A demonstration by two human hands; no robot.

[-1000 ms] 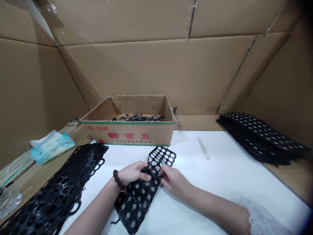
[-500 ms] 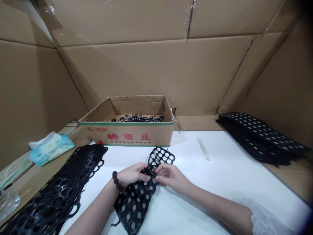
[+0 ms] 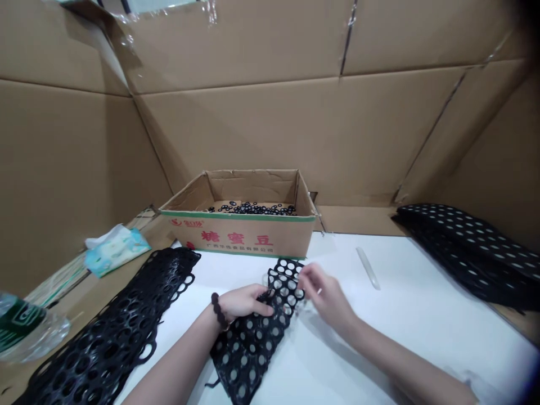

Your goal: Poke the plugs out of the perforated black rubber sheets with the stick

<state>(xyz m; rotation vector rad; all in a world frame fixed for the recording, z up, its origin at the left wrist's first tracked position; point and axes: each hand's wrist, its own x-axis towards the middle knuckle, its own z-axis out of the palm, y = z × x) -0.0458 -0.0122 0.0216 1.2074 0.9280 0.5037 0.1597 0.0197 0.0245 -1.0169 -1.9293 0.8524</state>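
A black rubber sheet (image 3: 253, 343) punched with rows of round holes lies slantwise on the white tabletop. My left hand (image 3: 247, 304), with a dark bead bracelet at the wrist, grips its left edge, thumb on top. At the sheet's upper right edge is my right hand (image 3: 324, 292), slightly blurred, its fingers curled together. Whatever those fingertips may hold is hidden. Behind the sheet stands a cardboard box (image 3: 240, 236) with many small black rings (image 3: 261, 209) inside.
More black perforated sheets (image 3: 109, 326) lie at the left, and a dotted black stack (image 3: 472, 247) at the right. A translucent strip (image 3: 368, 268) rests on the table. Far left are a tissue pack (image 3: 116, 253) and a plastic bottle (image 3: 29, 326). Cardboard walls (image 3: 261, 124) enclose the table.
My right hand has moved up and right from the sheet's middle to its upper edge. The sheet's upper part lies flatter. My left hand keeps its grip. The view has shifted left.
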